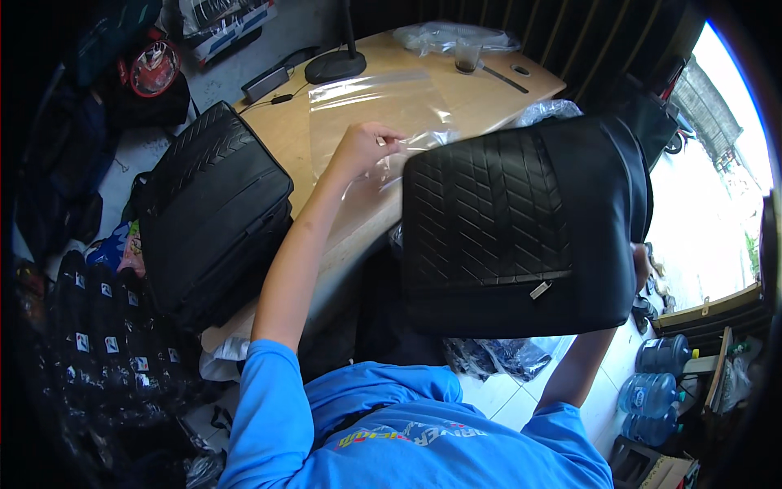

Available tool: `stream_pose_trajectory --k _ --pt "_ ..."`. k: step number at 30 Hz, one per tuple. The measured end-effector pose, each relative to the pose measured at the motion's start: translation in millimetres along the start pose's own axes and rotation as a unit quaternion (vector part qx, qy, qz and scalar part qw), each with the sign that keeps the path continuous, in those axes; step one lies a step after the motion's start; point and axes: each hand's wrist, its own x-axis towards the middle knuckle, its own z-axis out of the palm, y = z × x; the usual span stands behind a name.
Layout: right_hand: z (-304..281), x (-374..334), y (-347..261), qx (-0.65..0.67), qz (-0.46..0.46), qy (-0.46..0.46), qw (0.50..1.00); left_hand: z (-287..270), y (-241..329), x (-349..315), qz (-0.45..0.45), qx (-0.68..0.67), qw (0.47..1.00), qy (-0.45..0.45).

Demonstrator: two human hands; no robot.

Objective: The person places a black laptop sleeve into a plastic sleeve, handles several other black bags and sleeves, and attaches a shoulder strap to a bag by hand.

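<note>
My left hand reaches over the table with its fingers pinched on the near edge of a clear plastic bag, which lies flat on the wood. To the right, my right hand grips a black backpack by its far right side and holds it up off the table. Most of that hand is hidden behind the backpack. The panel of the backpack has a raised chevron pattern, and a silver zipper pull hangs near its lower edge.
Another black backpack stands at the table's left end. On the wooden table are a black stand base, a glass and crumpled plastic. Plastic-wrapped black goods pile up at left. Water jugs lie at right.
</note>
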Motion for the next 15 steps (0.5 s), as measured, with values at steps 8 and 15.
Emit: stream_pose_trajectory --k 8,15 --pt "-6 -16 -5 0.176 0.04 0.028 0.983 36 2 5 0.119 0.073 0.987 0.078" --pt "-7 -22 39 -0.03 -0.038 0.038 0.998 39 -19 9 0.039 -0.143 0.989 -0.011"
